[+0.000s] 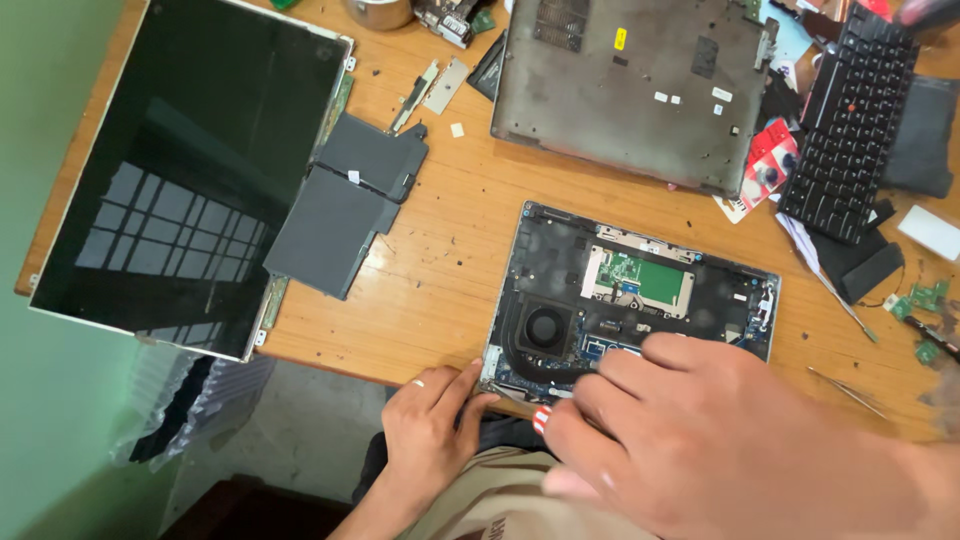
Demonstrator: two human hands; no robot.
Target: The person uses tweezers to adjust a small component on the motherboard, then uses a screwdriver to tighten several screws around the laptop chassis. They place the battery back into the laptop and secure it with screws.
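Electronics repair workshop, small and informal. A worn wooden bench (440, 270) fills most of the frame. Opened laptop chassis (630, 295) at lower centre, fan and circuit boards exposed. Detached bottom cover (630, 85) lies upside down at top centre. Bare screen panel (190, 165) rests at upper left, flat battery pack (345, 200) just beside it. Loose keyboard (850, 125) at upper right, with small green board pieces (925, 298) and tweezers (848, 390) near the right edge. Screws and debris scattered across the wood. Green wall (50, 400) at left.

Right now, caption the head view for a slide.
Both hands, left and right, work on an opened laptop base on a cluttered wooden table.
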